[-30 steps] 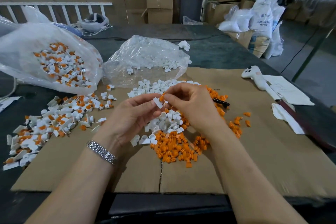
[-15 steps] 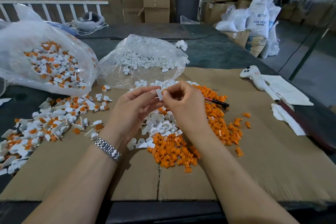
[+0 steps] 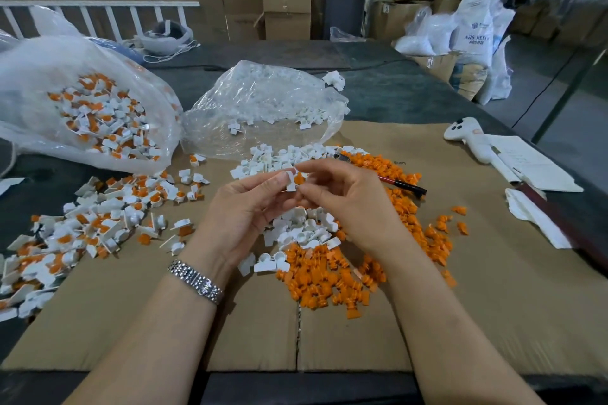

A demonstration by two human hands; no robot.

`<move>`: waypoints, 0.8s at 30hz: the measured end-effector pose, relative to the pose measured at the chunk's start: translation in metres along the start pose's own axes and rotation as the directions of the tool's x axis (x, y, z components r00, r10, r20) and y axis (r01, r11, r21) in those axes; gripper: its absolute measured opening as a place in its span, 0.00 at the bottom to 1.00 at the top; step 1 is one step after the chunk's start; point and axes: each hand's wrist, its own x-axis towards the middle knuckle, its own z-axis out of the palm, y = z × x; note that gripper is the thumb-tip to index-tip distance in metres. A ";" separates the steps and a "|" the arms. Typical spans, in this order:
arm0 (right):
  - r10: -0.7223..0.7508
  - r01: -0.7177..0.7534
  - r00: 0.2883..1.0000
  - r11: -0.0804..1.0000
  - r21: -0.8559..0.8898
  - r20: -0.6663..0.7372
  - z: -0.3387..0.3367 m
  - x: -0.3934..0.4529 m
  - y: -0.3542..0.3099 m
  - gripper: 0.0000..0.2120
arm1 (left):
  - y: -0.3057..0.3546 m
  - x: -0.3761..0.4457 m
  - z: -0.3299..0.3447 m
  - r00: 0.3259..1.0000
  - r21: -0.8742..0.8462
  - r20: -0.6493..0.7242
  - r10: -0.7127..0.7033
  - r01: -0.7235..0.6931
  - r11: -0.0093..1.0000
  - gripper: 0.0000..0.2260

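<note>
"Hands first: what were they doing?"

"The left hand [image 3: 243,217] pinched a small white plastic clip [image 3: 291,179] between thumb and fingertips. The right hand [image 3: 348,204] pinched a small orange plastic plug [image 3: 299,178] right against it."

"Where was that?"

"Raised above the flat brown cardboard sheet [image 3: 493,289] on the dark table [image 3: 394,92], over a heap of loose white clips [image 3: 306,230] and a heap of orange plugs [image 3: 325,283]."

"Anything else?"

"Joined white-and-orange pieces [image 3: 98,217] lay scattered to the left, beside a clear plastic bag [image 3: 39,76] holding more."
</note>
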 end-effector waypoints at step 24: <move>0.024 -0.185 0.976 0.615 -0.766 -0.216 -0.028 0.021 -0.004 0.19 | -0.002 0.003 -0.005 0.994 -0.029 -0.106 -0.005 0.002 1.000 0.06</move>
